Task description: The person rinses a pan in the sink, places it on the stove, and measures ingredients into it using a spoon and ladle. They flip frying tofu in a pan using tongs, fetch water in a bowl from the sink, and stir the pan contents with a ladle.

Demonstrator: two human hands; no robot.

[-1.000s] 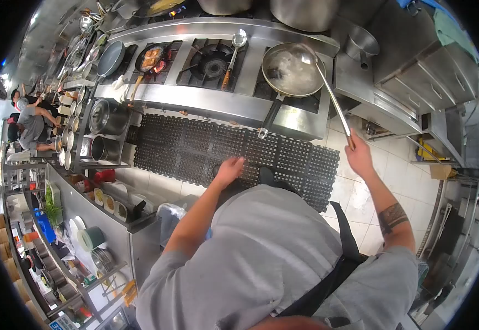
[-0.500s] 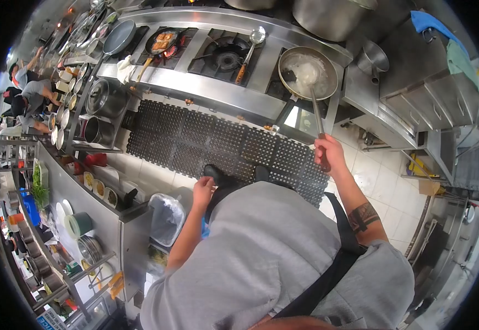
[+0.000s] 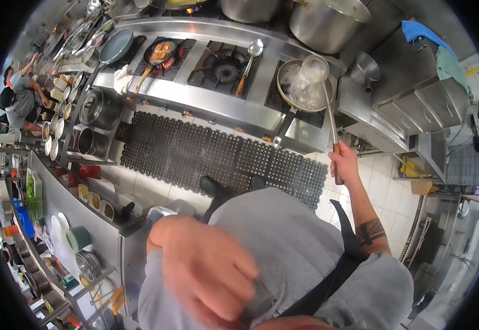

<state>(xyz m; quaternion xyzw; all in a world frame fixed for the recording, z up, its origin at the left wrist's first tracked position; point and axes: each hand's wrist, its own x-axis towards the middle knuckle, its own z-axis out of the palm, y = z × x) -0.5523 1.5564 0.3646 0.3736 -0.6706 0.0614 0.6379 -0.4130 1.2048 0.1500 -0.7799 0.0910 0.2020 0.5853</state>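
My right hand (image 3: pixel 345 165) is closed around the wooden-ended handle of a ladle (image 3: pixel 332 118). The ladle's bowl is over the right side of a frying pan (image 3: pixel 281 94), and pale, steaming or cloudy contents (image 3: pixel 300 91) partly show in the pan. This pan sits on the right burner with its handle toward me; neither hand touches that handle. Close to the camera, in front of my grey shirt, my left hand (image 3: pixel 206 264) is raised and a little blurred. Its fingers are curled, the fingertips partly hidden, and nothing shows in them.
A second ladle (image 3: pixel 242 74) lies beside the middle burner (image 3: pixel 224 70). Browned pieces (image 3: pixel 162 51) cook in a pan on a lit burner. Large pots (image 3: pixel 330 25) stand behind. A black mat (image 3: pixel 195 146) covers the floor. Co-workers (image 3: pixel 22 102) stand far left.
My left hand has come up from waist level toward the camera. The ladle's bowl has lifted and shifted right over the pan, and my right hand has moved right and slightly down.
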